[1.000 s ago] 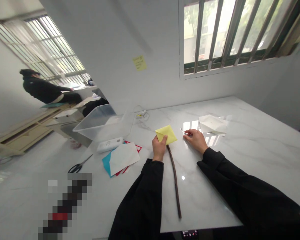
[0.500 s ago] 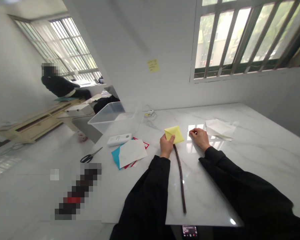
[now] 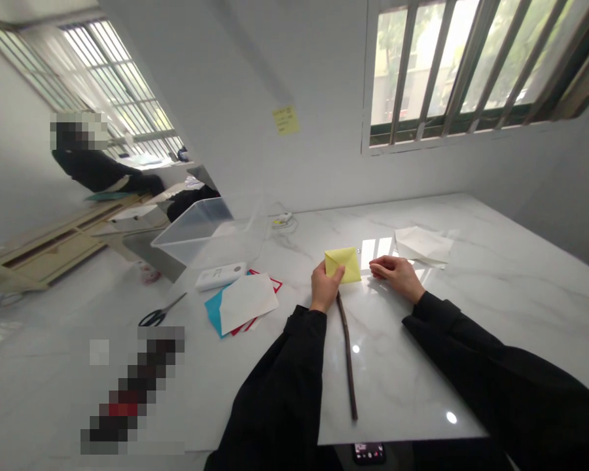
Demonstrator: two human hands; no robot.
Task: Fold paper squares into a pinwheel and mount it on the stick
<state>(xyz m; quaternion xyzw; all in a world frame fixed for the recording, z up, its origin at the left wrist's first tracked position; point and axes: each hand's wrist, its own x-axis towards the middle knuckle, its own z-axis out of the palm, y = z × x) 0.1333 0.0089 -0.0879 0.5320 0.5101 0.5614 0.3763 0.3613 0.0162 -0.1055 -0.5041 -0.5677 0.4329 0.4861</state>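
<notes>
My left hand (image 3: 326, 288) grips a small yellow envelope (image 3: 342, 261), thumb on its front. Just to the right, above the tabletop, my right hand (image 3: 397, 275) has its fingertips pinched together; whatever may be between them is too small to make out. Below the envelope a thin brown stick (image 3: 347, 360) lies lengthwise on the white marbled table (image 3: 510, 314). White papers (image 3: 425, 245) rest beyond my right hand. To the left is a pile of white, blue and red paper (image 3: 249, 304).
Left of the papers lie scissors (image 3: 160, 315), a white box-shaped device (image 3: 220, 276) and a clear plastic bin (image 3: 196, 229). A blurred-out dark object (image 3: 132, 392) is at the lower left. A phone (image 3: 369, 453) sits below the table edge. A person (image 3: 93, 163) sits far left.
The view has turned slightly right. My right hand has drawn back a little from the small speck on the table, and the yellow envelope is tilted a bit differently in my left hand.
</notes>
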